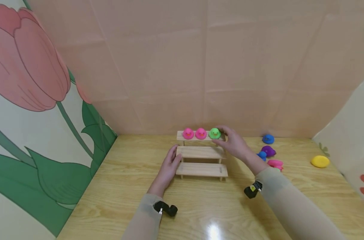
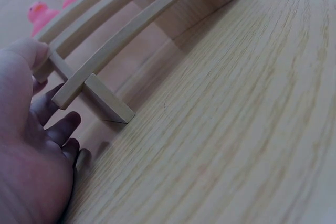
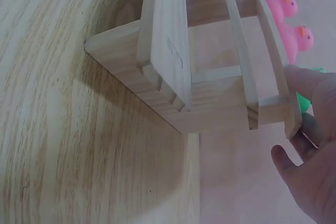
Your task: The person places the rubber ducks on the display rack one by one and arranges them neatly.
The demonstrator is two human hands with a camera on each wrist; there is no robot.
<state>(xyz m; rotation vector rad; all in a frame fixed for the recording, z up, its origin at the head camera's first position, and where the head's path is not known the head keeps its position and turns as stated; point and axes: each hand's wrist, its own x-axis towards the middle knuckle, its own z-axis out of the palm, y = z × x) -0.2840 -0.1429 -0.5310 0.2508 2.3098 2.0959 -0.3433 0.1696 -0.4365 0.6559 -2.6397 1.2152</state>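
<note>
A three-step wooden display stand (image 1: pixel 201 152) stands on the table. Two pink rubber ducks (image 1: pixel 194 133) and a green rubber duck (image 1: pixel 214 133) sit in a row on its top step. My left hand (image 1: pixel 169 165) grips the stand's left end, thumb at the middle step, the other fingers around the side in the left wrist view. My right hand (image 1: pixel 234 145) is at the top step's right end, thumb in front of the green duck and fingers behind it. In the right wrist view the thumb partly hides that duck (image 3: pixel 303 102).
Right of the stand lie more rubber toys: a blue one (image 1: pixel 268 139) near the back wall, a purple one (image 1: pixel 269 151), a second blue one (image 1: pixel 261 155) and a pink one (image 1: pixel 275 164). A yellow toy (image 1: pixel 320 161) lies farther right, near the side wall.
</note>
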